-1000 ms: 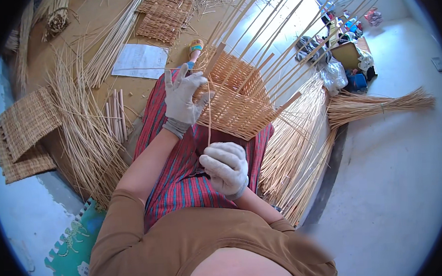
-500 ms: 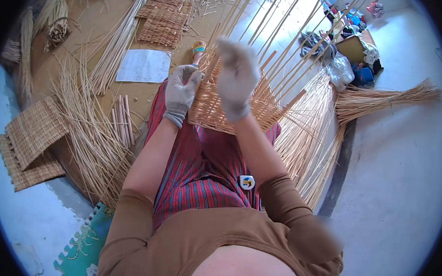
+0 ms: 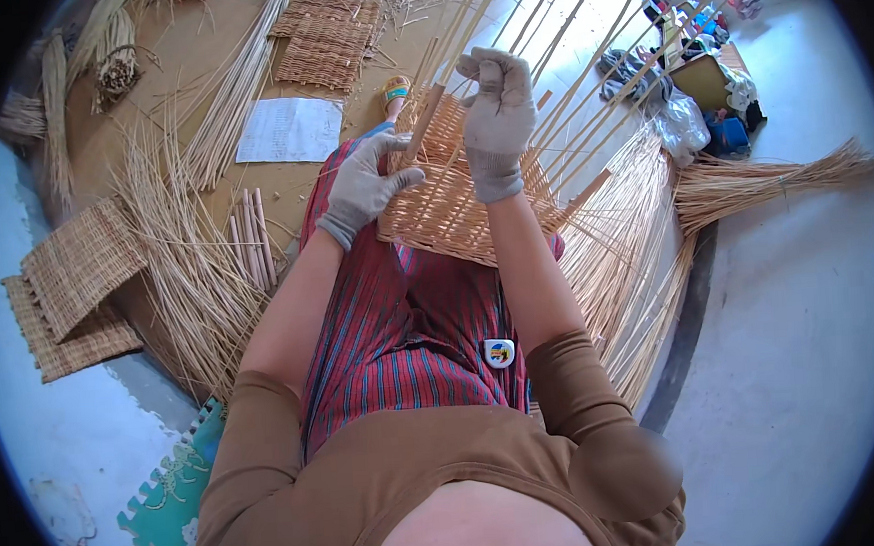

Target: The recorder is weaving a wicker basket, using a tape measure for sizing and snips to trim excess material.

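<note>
A woven basket (image 3: pixel 426 219) with long upright stakes rests on my legs in the striped red cloth (image 3: pixel 403 374). My left hand (image 3: pixel 371 183), in a pale knit glove, grips the basket's left side by a short flat corner stick (image 3: pixel 427 120). My gloved right hand (image 3: pixel 496 107) is raised over the basket among the stakes, fingers curled together; what they hold, if anything, is hard to make out. A small white rounded object (image 3: pixel 499 353) lies on my lap.
Woven panels (image 3: pixel 326 46) and mats (image 3: pixel 76 277), a paper sheet (image 3: pixel 287 130), short rods (image 3: pixel 252 238) and loose strand bundles (image 3: pixel 614 254) surround me on the floor. A green foam mat (image 3: pixel 167 505) is at lower left, a pile of bags and cloths (image 3: pixel 699 81) at upper right.
My right hand has swung from over my lap up to the basket's top, uncovering the white object. My left hand has shifted slightly, its fingers now more bent at the basket's side.
</note>
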`<state>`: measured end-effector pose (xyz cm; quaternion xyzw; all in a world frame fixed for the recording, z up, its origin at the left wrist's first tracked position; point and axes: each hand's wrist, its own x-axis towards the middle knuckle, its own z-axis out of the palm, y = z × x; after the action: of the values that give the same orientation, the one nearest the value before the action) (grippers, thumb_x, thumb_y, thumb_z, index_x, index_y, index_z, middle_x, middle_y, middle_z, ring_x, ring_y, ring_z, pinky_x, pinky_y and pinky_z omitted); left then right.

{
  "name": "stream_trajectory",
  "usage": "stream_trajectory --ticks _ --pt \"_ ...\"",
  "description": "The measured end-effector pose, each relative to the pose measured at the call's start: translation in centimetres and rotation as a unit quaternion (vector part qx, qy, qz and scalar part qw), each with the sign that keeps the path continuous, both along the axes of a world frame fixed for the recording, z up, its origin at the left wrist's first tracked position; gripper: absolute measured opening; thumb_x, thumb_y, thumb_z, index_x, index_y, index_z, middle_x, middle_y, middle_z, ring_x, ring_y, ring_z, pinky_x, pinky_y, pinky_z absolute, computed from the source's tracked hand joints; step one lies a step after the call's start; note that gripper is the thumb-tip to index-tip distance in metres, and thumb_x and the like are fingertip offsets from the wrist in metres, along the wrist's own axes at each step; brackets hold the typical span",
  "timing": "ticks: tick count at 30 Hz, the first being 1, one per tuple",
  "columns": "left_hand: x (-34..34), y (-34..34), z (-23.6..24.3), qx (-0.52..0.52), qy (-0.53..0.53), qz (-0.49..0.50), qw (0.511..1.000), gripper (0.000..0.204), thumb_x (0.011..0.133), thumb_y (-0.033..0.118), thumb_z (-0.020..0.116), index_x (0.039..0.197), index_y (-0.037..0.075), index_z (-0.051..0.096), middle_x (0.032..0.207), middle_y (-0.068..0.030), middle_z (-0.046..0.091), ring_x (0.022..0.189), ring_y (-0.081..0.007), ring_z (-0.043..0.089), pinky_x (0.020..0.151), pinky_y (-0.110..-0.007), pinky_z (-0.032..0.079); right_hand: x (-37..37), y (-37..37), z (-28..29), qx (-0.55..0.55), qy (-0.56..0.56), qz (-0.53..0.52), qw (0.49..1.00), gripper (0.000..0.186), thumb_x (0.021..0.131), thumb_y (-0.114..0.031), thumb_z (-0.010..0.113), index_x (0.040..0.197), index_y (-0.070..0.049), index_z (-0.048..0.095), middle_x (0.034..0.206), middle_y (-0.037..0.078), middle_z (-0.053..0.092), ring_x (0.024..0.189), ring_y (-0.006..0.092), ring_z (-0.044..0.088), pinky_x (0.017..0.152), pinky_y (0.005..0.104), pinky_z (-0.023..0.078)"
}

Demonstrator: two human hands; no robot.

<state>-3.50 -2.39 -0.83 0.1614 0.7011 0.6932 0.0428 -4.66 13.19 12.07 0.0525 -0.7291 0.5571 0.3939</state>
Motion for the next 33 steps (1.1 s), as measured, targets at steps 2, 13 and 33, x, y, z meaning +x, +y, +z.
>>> stream_trajectory --ticks 2,13,33 --pt "-0.7 -0.1 -0.1 0.048 0.000 -0.072 0.996 0.048 0.077 0.021 0.089 0.117 0.004 0.069 0.139 -0.0146 0.062 0.142 -0.0257 0.046 0.118 -0.037 0.035 1.6 0.1 0.4 -0.003 -0.007 0.013 1.000 0.014 0.105 -0.011 0.053 0.109 -0.006 0.065 0.076 0.003 0.066 0.063 0.0077 0.060 0.056 0.0234 0.046" --pt "-1.9 -1.5 0.5 -0.082 0.107 -0.103 0.986 0.054 0.081 0.027 0.087 0.123 0.003 0.064 0.146 -0.0190 0.055 0.145 -0.0279 0.042 0.119 -0.036 0.034 16.9 1.0 -5.5 0.078 -0.101 0.061 0.990 0.030 0.093 0.012 0.046 0.108 -0.001 0.068 0.073 0.004 0.058 0.066 0.0133 0.057 0.064 0.0269 0.048" --pt "-5.1 -1.2 7.1 0.284 -0.064 -0.031 0.956 0.086 0.091 -0.005 0.065 0.162 0.013 0.021 0.163 -0.0171 0.030 0.152 -0.0329 0.026 0.121 -0.046 0.032 14.2 5.5 -6.0 -0.344 -0.163 0.118 0.917 0.019 0.110 -0.019 0.049 0.109 -0.009 0.065 0.066 0.000 0.058 0.057 0.0049 0.047 0.052 0.0210 0.034"
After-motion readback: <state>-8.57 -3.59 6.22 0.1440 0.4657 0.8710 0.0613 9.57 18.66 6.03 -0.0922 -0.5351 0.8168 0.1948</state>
